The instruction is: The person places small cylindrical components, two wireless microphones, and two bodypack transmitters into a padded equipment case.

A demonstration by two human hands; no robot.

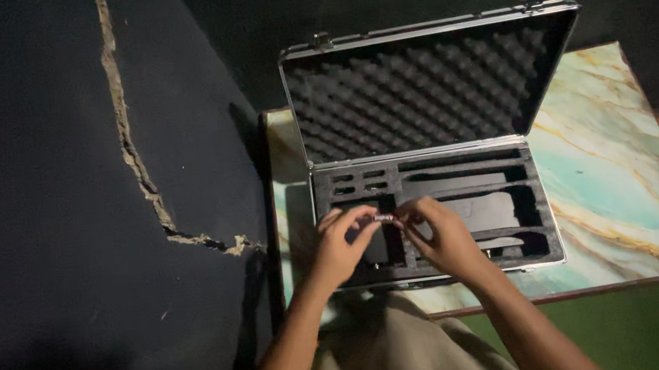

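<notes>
Item: small dark oblong part (383,218), pinched end to end by my left hand (341,245) and right hand (443,238), both grips closed, above foam-lined aluminium case (550,223) for steadiness.

1 view only, head-worn camera, so no second view overlaps it. It looks steeply down from above the person's lap, facing forward across the near edge of the marble-patterned table (631,178). Moderately near: both forearms enter from the bottom edge of the picture, and the left hand (341,245) and right hand (441,238) sit just below picture centre. The open aluminium foam-lined case (429,199) fills the middle, its lid raised toward the table's far edge. The table's left edge and near edge show whole; its right edge is cut off. The left half of the picture takes in a dark cracked wall (61,197); green floor (655,330) shows at lower right.
</notes>
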